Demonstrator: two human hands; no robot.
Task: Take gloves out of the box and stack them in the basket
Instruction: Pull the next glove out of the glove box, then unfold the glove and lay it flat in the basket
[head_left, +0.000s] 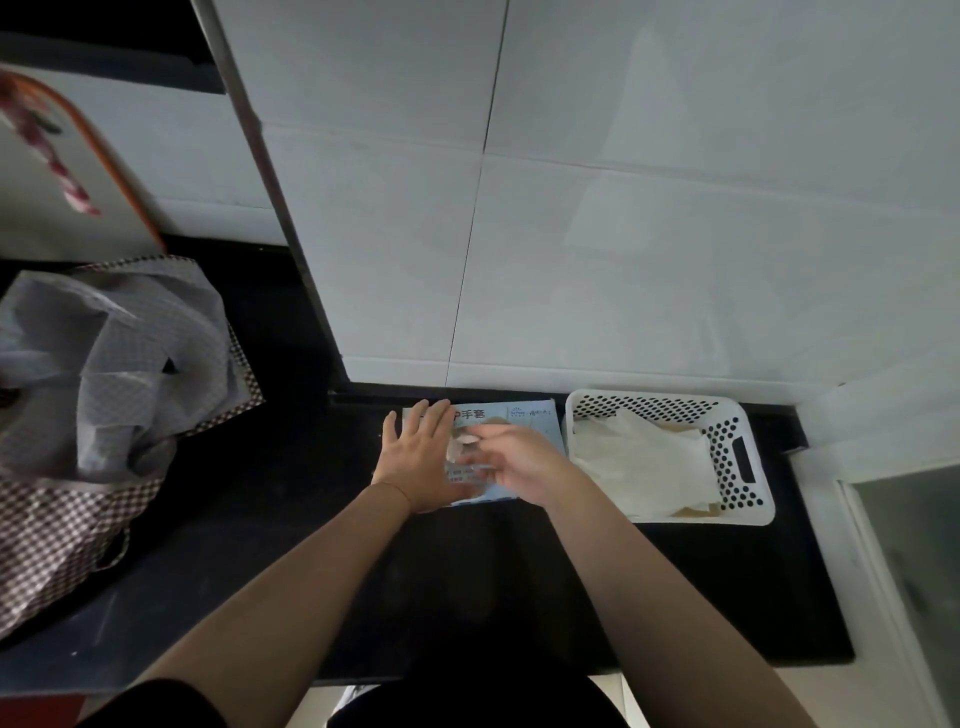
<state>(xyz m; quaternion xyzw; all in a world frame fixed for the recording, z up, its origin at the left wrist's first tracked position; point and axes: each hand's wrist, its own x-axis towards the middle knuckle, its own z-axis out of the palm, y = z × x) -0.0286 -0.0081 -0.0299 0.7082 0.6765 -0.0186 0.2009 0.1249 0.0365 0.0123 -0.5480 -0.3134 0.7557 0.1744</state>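
A light blue glove box (524, 415) lies flat on the black counter against the tiled wall. My left hand (418, 457) rests flat on the box's left part with fingers straight. My right hand (511, 460) is over the box's opening, its fingertips pinching a thin translucent glove (460, 447) that sticks up from it. Right of the box stands a white perforated basket (737, 452) holding a stack of pale gloves (644, 462).
A checkered bag (62, 509) stuffed with plastic bags sits at the left on the black counter (467, 582). A tiled wall (623, 234) rises right behind the box and basket. A cutting board (57, 166) leans at the far left.
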